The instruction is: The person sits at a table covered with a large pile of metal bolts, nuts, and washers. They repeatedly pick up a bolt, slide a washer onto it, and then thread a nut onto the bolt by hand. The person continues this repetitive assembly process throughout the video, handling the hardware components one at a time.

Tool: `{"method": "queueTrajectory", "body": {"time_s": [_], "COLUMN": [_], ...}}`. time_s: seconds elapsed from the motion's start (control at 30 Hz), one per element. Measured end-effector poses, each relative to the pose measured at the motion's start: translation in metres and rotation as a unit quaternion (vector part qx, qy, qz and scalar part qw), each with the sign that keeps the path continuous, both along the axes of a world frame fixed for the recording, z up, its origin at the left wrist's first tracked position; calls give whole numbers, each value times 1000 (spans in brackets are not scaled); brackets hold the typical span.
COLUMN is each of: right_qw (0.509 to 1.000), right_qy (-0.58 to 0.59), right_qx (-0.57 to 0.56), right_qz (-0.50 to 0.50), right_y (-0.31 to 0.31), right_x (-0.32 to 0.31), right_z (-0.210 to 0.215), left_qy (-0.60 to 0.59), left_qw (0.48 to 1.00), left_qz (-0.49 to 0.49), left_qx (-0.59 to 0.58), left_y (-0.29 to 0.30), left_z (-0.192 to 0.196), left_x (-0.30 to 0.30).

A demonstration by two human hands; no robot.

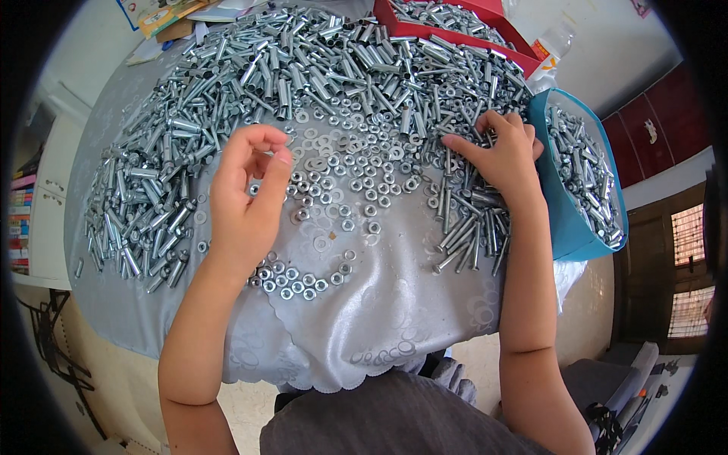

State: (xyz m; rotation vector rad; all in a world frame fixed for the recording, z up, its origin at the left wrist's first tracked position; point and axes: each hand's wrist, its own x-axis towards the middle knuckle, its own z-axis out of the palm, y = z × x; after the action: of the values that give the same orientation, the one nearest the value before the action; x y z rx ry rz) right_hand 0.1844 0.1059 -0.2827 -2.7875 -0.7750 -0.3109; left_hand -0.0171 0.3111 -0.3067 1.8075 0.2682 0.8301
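My left hand (254,182) is raised over the left side of the nuts, its fingers curled in toward the thumb; whatever may be in them is hidden. Beneath and beside it lie loose hex nuts (326,183) and flat washers (317,164) on the grey cloth. On the right, my right hand (504,155) reaches down at the edge of a heap of long bolts (466,239), thumb and forefinger spread apart, with no object visible between them. A separate cluster of nuts (297,282) sits closer to me, below the left wrist.
A large heap of metal sleeves (280,72) curves across the back and left of the table (394,303). At the right edge stands a blue bin (580,239) filled with metal fasteners. Behind are a red box (455,32) of similar parts and a plastic bottle (557,42).
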Motion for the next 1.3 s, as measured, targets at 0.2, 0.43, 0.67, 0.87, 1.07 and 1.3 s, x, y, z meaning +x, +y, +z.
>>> {"method": "queueTrajectory", "body": {"time_s": [0.2, 0.43, 0.67, 0.87, 1.07, 1.3], "right_qw": [983, 994, 995, 993, 996, 996], "right_qy": [-110, -57, -39, -35, -18, 75], "right_qx": [135, 28, 25, 44, 43, 27], "right_qz": [66, 90, 89, 101, 76, 30], "right_y": [5, 10, 8, 9, 10, 8], "right_x": [19, 26, 23, 17, 11, -8], "right_z": [-27, -23, -20, -15, -6, 9], "left_qy": [-18, -18, -32, -22, -26, -32], "left_qw": [1000, 1000, 999, 1000, 1000, 999], "left_qz": [3, 20, -6, -6, -8, -4], "left_qx": [10, 17, 8, -4, -6, 4], "left_y": [1, -2, 1, 1, 3, 1], "left_z": [0, 2, -2, -2, -2, 3], "left_x": [2, 1, 1, 1, 1, 0]}}
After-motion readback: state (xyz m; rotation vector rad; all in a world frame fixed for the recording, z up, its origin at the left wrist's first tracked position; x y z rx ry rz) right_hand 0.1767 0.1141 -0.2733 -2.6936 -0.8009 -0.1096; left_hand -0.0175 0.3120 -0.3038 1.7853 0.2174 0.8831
